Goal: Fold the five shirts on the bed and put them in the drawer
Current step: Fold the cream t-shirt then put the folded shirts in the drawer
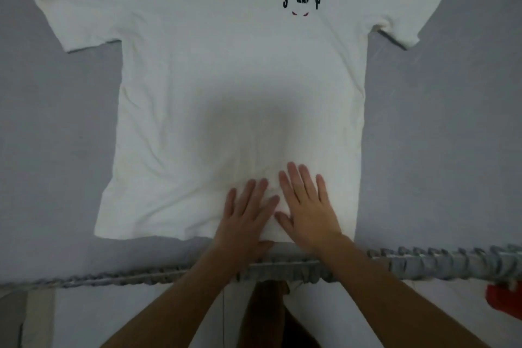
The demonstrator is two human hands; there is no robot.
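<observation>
Both the left hand (246,213) and right hand (308,206) press flat, fingers straight, on the shirt (226,79), probably light, limp cotton best pinched at its hem corners or sleeves.

only one bit of text anywhere — a small black print (302,2) high on the chest of the white t-shirt (214,70), off toward its right sleeve. it looks like "stagroup", but the middle letters are cut away along the bottom, so that's not a sure read. two tiny red marks (299,13) sit just under it — not letters.
</observation>
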